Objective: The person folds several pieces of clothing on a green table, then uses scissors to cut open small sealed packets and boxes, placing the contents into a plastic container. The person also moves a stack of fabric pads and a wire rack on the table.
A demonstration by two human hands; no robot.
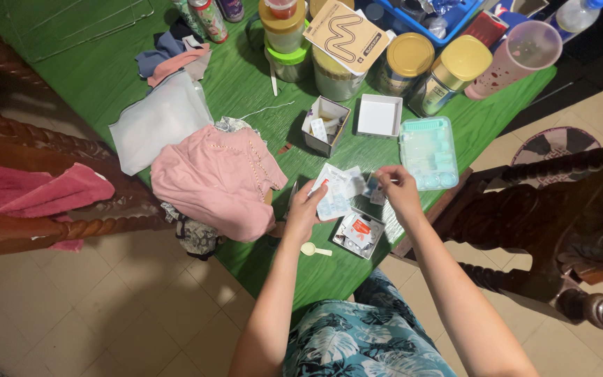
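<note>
My left hand (304, 208) holds a fan of flat white and pale blue packets (336, 190) above the green table (106, 77). Close to their right, my right hand (396, 188) pinches a small dark packet (373, 183) by its edge. Right below both hands sits a small open box (359, 234) with red and white packets inside. A little cream plastic scoop (313, 249) lies on the table just under my left wrist.
A pink garment (219, 178) and a white cloth (159, 120) lie to the left. Behind the hands stand a small open box (325, 124), its white lid (379, 115) and a pale green plastic case (427, 151). Several jars and cans line the back. Dark wooden chairs (560, 209) flank the table.
</note>
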